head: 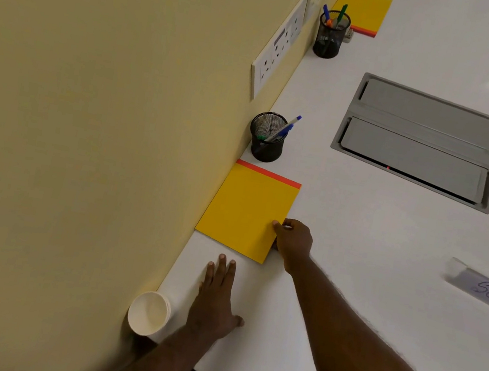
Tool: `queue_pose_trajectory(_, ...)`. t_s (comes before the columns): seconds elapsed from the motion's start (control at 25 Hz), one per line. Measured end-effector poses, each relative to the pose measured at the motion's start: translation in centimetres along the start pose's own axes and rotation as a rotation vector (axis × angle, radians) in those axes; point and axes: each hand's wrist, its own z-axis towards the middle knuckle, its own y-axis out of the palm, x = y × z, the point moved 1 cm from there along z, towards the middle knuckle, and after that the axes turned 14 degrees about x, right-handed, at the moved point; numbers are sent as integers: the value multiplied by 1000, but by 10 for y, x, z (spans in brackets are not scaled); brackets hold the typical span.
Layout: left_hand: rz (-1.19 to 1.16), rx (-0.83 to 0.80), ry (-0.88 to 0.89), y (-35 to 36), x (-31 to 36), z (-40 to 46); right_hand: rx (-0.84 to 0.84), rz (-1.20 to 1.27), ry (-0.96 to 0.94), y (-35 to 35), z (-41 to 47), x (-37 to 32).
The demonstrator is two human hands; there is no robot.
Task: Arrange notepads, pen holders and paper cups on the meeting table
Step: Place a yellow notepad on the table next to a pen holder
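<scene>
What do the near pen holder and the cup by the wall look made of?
Near pen holder: black wire mesh, probably metal; the weave shows through its wall. Cup: matte white, likely paper, with several thin stacked rims at its edge.

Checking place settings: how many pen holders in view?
2. Near pen holder stands by the wall just beyond the near notepad; far pen holder beside the far notepad. Others may sit out of frame.

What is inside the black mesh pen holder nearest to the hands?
The nearer pen holder holds blue-capped pens leaning toward the table's middle, plus something green low inside. The mesh hides their lower ends and exact number.
</scene>
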Motion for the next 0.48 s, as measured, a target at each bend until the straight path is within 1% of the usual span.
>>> queue_pose_trajectory(0.08,1,1,3,0,1,0,0,-80,-44,-4,3,2)
queue_pose_trajectory(0.24,-18,-27,-6,-3,4,2,-34,-94,-119,-22,-1,5)
queue_pose_trajectory(0.32,-86,-10,-19,-6,6,1,-54,-109,-163,-35,-9,7)
queue_pose_trajectory(0.4,-205,82,9,-11,7,-7,-78,-135,-221,-45,-17,11)
queue_pose_trajectory(0.48,-276,195,123,-17,6,-24,-94,-161,-303,-53,-27,16)
